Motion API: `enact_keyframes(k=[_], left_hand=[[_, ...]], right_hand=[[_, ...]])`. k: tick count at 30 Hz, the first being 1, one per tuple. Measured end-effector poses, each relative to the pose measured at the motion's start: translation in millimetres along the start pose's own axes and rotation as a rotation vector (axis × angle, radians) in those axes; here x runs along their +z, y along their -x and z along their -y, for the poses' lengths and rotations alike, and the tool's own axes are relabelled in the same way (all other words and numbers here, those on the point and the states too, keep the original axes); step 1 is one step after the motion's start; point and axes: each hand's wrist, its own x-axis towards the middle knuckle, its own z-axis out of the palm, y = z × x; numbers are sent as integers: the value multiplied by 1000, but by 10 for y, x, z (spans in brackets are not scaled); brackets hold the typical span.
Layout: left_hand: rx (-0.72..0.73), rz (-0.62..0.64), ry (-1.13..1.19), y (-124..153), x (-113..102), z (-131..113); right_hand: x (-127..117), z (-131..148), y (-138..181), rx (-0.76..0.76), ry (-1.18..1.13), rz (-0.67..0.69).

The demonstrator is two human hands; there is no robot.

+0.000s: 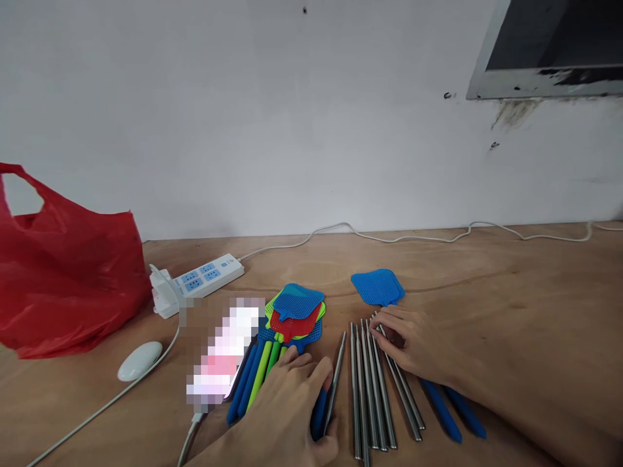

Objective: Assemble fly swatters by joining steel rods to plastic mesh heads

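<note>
Several flyswatters with blue, red and green mesh heads point(299, 301) lie in a pile, their blue and green handles point(260, 375) pointing toward me. My left hand point(292, 408) rests over these handles, its finger and thumb closed about a thin metal rod point(338, 370) beside a blue handle point(318, 415). Several more metal rods point(368, 395) lie side by side to the right. At their far ends, my right hand point(406, 340) pinches the tip of one rod. Beyond it are blue flyswatter heads point(377, 287); two blue handles point(445, 412) show below my right forearm.
A phone point(226, 357), blurred out, lies left of the pile with a cable attached. Behind it is a white power strip point(209, 279) with a plugged-in charger. A white computer mouse point(140, 361) and a red plastic bag point(73, 279) are farther left. A white wall backs the wooden table.
</note>
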Motion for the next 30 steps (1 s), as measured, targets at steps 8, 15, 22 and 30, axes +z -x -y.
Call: enact_keyframes(k=[8,15,22,30], left_hand=[[54,-43,-113,79,106,28],[15,-42,-156,115,178,66],[-60,-105,84,43,87,111],[4,-91,180,21,76,103]], right_hand=[[-3,32,-20,12,-9,19],[-1,25,-14,14,-38,11],[-3,28,9,90,-214,-16],[-68,48,-10,415,-1147,212]])
